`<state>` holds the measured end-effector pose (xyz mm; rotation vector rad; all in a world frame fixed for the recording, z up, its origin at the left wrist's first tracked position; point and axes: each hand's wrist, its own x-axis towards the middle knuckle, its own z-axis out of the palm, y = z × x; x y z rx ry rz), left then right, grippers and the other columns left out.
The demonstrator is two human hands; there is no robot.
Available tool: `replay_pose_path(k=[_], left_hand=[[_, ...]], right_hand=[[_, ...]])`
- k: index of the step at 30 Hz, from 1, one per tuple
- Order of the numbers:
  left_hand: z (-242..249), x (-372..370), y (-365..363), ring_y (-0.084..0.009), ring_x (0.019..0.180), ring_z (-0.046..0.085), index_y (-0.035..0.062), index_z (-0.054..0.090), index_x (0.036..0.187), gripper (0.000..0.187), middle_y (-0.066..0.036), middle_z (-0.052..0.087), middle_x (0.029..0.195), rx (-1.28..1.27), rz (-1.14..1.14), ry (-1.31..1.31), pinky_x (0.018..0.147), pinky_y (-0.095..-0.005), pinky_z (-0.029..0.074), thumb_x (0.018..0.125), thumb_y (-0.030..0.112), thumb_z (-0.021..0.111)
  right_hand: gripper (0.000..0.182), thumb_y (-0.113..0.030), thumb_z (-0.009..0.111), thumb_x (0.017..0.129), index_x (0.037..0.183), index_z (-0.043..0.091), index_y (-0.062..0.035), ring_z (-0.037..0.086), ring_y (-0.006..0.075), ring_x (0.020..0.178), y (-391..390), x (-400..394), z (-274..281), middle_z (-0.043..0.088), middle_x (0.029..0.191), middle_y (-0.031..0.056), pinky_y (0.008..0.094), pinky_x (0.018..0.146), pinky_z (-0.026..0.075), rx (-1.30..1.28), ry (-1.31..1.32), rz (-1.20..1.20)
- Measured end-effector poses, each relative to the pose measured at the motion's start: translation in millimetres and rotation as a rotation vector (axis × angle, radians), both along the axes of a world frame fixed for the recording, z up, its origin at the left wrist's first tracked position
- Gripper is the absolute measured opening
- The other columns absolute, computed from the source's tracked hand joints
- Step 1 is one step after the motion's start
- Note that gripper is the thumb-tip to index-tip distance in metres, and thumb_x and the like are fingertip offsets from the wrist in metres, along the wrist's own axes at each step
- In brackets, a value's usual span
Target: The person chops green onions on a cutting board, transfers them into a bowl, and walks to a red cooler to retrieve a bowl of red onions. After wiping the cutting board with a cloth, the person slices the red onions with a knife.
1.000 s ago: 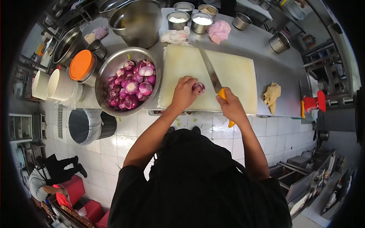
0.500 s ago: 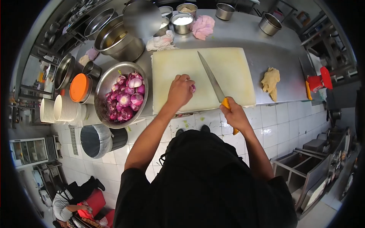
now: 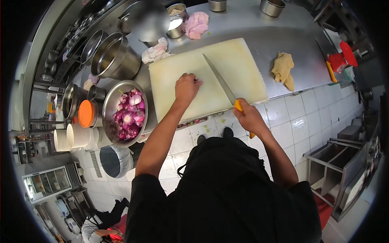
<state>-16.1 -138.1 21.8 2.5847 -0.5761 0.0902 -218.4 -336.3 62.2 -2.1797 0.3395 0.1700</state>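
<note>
My left hand (image 3: 187, 89) rests over the white cutting board (image 3: 170, 69), its fingers closed round a small purple onion (image 3: 196, 80) that they mostly cover. In my right hand (image 3: 248, 118) is the yellow handle of a large knife (image 3: 219, 77). Its long blade lies across the board at a slant, tip pointing away from me. Left of the board stands a perforated steel colander (image 3: 108, 99), heaped with peeled red onions (image 3: 129, 117).
Steel pots (image 3: 128, 65), an orange lid (image 3: 86, 113) and stacked white bowls (image 3: 78, 136) stand at the left. Cloths lie behind the board, and a beige cloth (image 3: 283, 67) to its right. A red scale (image 3: 342, 56) stands far right. Another person (image 3: 97, 229) is at lower left.
The whole view has turned and shifted, so the board appears tilted and the colander lower. My left hand still grips the onion, and my right hand keeps hold of the knife.
</note>
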Motion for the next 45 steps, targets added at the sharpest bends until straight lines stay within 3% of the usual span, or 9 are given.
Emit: replay_pose_path(k=[4,10,16,19,22,28,31,34,45], left_hand=[[17,7,6,-0.0333,0.089,0.070,0.0036,0.076,0.095,0.026,-0.020,0.072,0.096,-0.008,0.150,0.181,0.085,-0.0393,0.054,0.083,0.026,0.070],[-11,19,14,-0.0341,0.094,0.067,0.0038,0.077,0.093,0.025,-0.016,0.073,0.096,-0.098,0.073,0.160,0.088,-0.0419,0.052,0.081,0.025,0.071],[3,4,0,-0.0292,0.077,0.070,0.0033,0.077,0.091,0.027,-0.014,0.074,0.085,-0.164,0.145,0.374,0.076,-0.0368,0.056,0.078,0.026,0.074],[-2,2,-8,-0.0173,0.062,0.069,-0.0020,0.076,0.093,0.026,-0.013,0.073,0.073,-0.289,0.129,0.502,0.063,-0.0289,0.055,0.080,0.020,0.073],[-1,-14,-18,-0.0226,0.058,0.068,0.0009,0.076,0.082,0.021,-0.012,0.070,0.065,-0.337,0.225,0.430,0.064,-0.0343,0.055,0.080,0.021,0.072],[-2,-40,-20,-0.0215,0.057,0.067,0.0017,0.077,0.080,0.019,-0.012,0.070,0.063,-0.483,0.359,0.353,0.061,-0.0334,0.054,0.082,0.019,0.070],[-10,-40,-20,-0.0193,0.055,0.066,-0.0004,0.076,0.080,0.021,-0.011,0.070,0.063,-0.687,0.400,0.444,0.061,-0.0318,0.053,0.083,0.019,0.069],[-5,-43,-20,-0.0181,0.062,0.071,-0.0105,0.072,0.091,0.018,-0.016,0.072,0.075,-0.738,0.406,0.525,0.060,-0.0273,0.057,0.084,0.006,0.066],[-20,-32,-18,-0.0167,0.061,0.069,-0.0106,0.072,0.084,0.014,-0.015,0.072,0.072,-0.793,0.366,0.553,0.059,-0.0285,0.059,0.081,0.002,0.067]], right_hand=[[0.044,-0.027,0.058,0.095,0.128,0.047,0.0006,0.064,0.0470,0.090,4,-1,-6,0.067,0.091,0.0296,0.0507,0.078,0.050,0.056,-0.009,0.031],[0.045,-0.028,0.058,0.095,0.128,0.047,0.0008,0.064,0.0475,0.090,17,4,-21,0.067,0.092,0.0301,0.0516,0.078,0.050,0.078,-0.011,0.103],[0.044,-0.027,0.058,0.095,0.127,0.046,0.0002,0.063,0.0492,0.090,23,6,-19,0.066,0.092,0.0310,0.0534,0.078,0.049,0.084,0.035,0.101],[0.047,-0.027,0.057,0.096,0.131,0.046,0.0024,0.063,0.0473,0.096,27,9,-10,0.066,0.098,0.0317,0.0495,0.083,0.049,0.035,0.087,0.106],[0.047,-0.028,0.056,0.096,0.132,0.044,0.0014,0.063,0.0483,0.096,30,11,-7,0.066,0.097,0.0320,0.0513,0.082,0.048,0.021,0.085,0.097],[0.039,-0.023,0.052,0.096,0.125,0.042,0.0003,0.062,0.0521,0.087,33,18,7,0.065,0.087,0.0330,0.0576,0.079,0.046,0.009,0.025,0.123],[0.040,-0.025,0.052,0.099,0.129,0.040,-0.0007,0.063,0.0494,0.089,36,30,19,0.066,0.089,0.0305,0.0532,0.078,0.047,-0.046,0.150,0.147],[0.035,-0.024,0.052,0.099,0.122,0.041,0.0004,0.063,0.0503,0.086,40,36,21,0.065,0.085,0.0312,0.0542,0.077,0.046,-0.082,0.134,0.151],[0.027,-0.017,0.051,0.095,0.108,0.042,0.0046,0.062,0.0535,0.086,56,96,-2,0.064,0.085,0.0355,0.0585,0.082,0.048,-0.196,0.030,0.190]])
